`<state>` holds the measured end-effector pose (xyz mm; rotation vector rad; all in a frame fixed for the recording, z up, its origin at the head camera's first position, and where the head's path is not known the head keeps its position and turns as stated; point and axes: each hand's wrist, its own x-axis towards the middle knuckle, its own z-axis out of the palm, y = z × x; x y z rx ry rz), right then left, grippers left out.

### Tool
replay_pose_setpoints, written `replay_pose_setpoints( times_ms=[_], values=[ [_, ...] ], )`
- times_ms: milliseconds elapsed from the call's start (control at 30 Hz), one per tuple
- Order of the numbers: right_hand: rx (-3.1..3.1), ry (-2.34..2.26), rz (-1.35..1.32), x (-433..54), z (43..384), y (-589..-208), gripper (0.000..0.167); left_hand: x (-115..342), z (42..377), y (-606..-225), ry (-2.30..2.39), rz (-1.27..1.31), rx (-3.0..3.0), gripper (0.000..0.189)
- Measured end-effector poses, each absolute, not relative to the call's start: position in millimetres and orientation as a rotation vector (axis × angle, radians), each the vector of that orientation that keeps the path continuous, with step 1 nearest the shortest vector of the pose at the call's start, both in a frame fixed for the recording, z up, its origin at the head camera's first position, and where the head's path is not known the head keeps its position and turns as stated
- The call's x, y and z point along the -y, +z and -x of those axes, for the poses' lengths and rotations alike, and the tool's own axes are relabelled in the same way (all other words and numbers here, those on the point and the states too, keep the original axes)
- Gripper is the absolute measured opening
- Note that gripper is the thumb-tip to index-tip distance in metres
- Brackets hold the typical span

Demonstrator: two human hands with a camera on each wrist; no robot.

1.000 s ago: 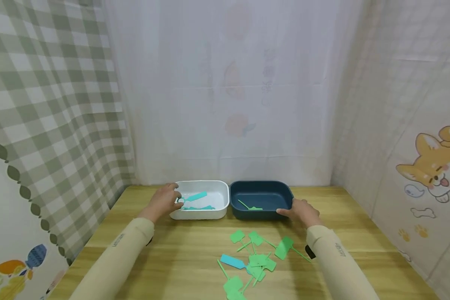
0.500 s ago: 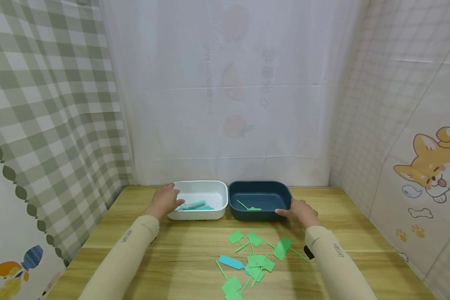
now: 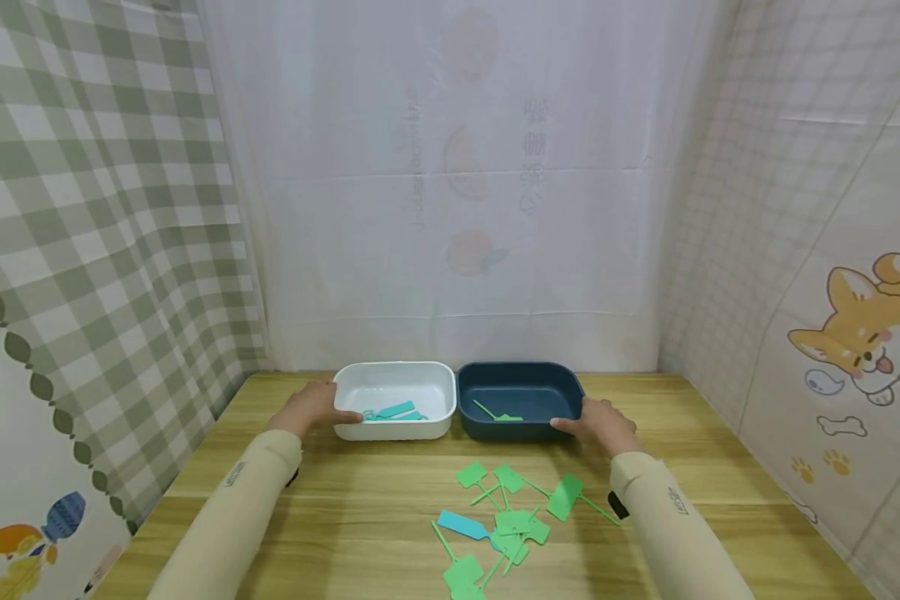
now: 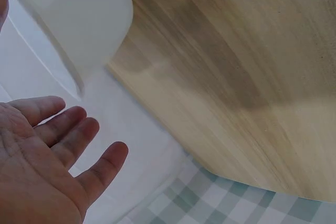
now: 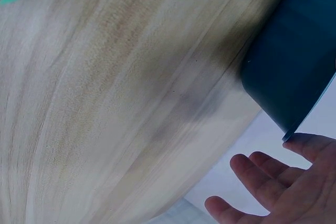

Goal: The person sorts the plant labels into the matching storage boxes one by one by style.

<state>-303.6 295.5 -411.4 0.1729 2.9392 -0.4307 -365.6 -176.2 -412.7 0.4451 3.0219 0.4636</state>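
Note:
My left hand (image 3: 311, 407) is at the left end of a white bin (image 3: 412, 430), thumb by its front rim; in the left wrist view its fingers (image 4: 79, 140) are spread and hold nothing. Inside that bin lie blue-green plastic strips (image 3: 396, 409) with thin looped ends. My right hand (image 3: 603, 423) is at the right end of a dark blue bin (image 3: 521, 430), its thumb along the front rim. The right wrist view has one fingertip at that bin's rim (image 5: 287, 136) and the other fingers loosely extended. A green tag (image 3: 507, 417) with a thin stem lies in the dark bin.
Several green plastic tags (image 3: 566, 497) with thin stems lie scattered and overlapping on the wooden table (image 3: 360, 517) in front of the bins. Among them is a blue strip (image 3: 461, 524). A white curtain (image 3: 375, 250) hangs behind; a checked cloth (image 3: 120, 208) hangs at the left.
The left hand has let go of a blue-green strip, which dropped flat in the white bin, and has moved left and slightly down. The right hand stays at the dark bin.

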Motion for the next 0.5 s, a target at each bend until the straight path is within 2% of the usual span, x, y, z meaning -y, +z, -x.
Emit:
replay_pose_setpoints(
  times_ms=[200, 500],
  values=[
    [-2.948, -0.437, -0.167, -295.7, 303.8, -412.5, 0.090, 181.1, 364.2, -414.1, 0.504, -0.418, -3.006, 0.068],
    [-2.938, -0.428, -0.168, -299.3, 305.2, -413.0, 0.093, 178.6, 365.3, -419.1, 0.528, -0.345, -2.974, 0.069]
  ],
)
